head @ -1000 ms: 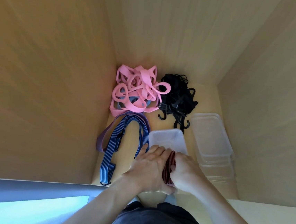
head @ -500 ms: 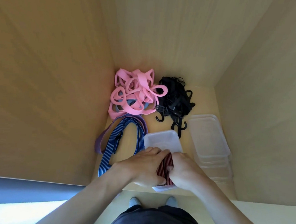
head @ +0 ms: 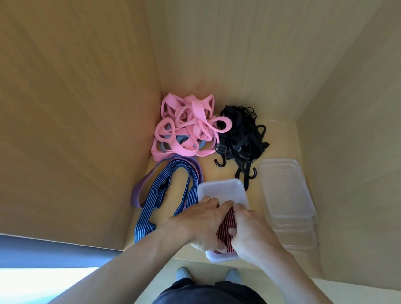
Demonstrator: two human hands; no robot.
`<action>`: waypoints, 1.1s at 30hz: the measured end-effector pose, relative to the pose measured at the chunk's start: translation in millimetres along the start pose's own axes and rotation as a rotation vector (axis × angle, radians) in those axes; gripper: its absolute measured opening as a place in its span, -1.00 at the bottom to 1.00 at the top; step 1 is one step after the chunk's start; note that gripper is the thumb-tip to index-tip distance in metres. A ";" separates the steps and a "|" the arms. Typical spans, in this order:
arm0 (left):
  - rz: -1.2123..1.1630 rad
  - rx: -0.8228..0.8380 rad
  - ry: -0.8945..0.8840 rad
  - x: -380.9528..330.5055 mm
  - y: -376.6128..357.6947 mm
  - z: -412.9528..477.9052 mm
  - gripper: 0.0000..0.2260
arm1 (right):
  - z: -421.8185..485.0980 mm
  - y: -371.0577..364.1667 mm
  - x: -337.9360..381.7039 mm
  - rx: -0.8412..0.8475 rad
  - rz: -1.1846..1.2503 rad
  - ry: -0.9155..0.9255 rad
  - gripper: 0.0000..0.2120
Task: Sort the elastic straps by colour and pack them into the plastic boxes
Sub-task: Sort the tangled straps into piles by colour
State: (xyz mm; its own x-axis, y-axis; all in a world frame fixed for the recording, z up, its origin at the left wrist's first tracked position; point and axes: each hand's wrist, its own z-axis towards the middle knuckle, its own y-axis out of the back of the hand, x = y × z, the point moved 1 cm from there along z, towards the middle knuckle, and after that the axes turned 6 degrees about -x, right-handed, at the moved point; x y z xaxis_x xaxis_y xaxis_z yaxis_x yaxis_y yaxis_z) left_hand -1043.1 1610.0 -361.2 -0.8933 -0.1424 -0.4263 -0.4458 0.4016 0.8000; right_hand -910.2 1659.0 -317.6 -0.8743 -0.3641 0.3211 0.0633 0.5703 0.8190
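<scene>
Ok, left to right on the wooden shelf floor (head: 208,171):

- Purple strap (head: 138,191) is a loop lying along the left wall. The blue striped strap (head: 148,216) lies just inside it, overlapping it at the far end, with its near end close to the shelf's front edge.
- Pink straps (head: 188,131) are a tangled pile in the back left corner, touching the far end of the purple loop. A grey-blue band (head: 181,139) shows through underneath.
- Left hand (head: 197,224) is palm down, with fingers reaching over the near half of the translucent plastic box (head: 220,190) and the thumb curled in at the box's near end. It grips the left side of the red-and-black striped strap (head: 226,224).
- That strap is a folded bundle sandwiched between both hands, sitting in the near half of the box. The far half of the box shows nothing in it. The box's near corner overhangs the shelf's front edge.
- Right hand (head: 254,235) has its fingers curled over the strap's right side and its thumb pressed onto the top of the strap.
- Black straps with hooks (head: 242,138) are a heap at the back, touching the pink pile, with hooks pointing toward the box.
- Stack of clear plastic boxes (head: 286,189) sits by the right wall, apart from the hands.
</scene>
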 end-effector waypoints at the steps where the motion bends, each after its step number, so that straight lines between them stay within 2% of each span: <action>1: 0.007 -0.008 -0.001 0.0 -0.7 -0.2 -0.07 | 1.6 -0.2 -0.2 0.001 -0.009 0.000 -0.72; 11: -0.017 -0.025 0.014 -0.1 -0.1 -1.4 -0.09 | 15.2 2.0 -7.4 0.060 -0.031 0.011 -0.79; 21: 0.075 -0.025 0.038 -13.8 1.3 -5.5 -0.14 | 13.4 2.5 -6.6 0.087 -0.007 0.014 -0.85; 25: 0.045 0.001 0.042 -13.5 9.1 -4.4 -0.09 | 13.3 13.2 -6.3 0.146 -0.004 0.011 -0.78; 29: 0.033 0.009 0.058 -12.2 14.4 -4.7 -0.05 | 14.7 23.6 -10.6 0.163 0.001 0.005 -0.87; 33: 0.047 0.001 0.057 -12.3 17.5 -6.9 -0.02 | 18.0 26.7 -17.7 0.169 -0.108 0.086 -0.67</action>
State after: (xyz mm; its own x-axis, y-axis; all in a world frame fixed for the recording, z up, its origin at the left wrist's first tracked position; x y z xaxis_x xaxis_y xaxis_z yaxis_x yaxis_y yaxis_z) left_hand -1040.3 1612.5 -339.0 -0.9149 -0.1744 -0.3640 -0.4035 0.4095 0.8182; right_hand -901.7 1693.9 -309.9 -0.8268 -0.4873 0.2809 -0.1166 0.6371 0.7619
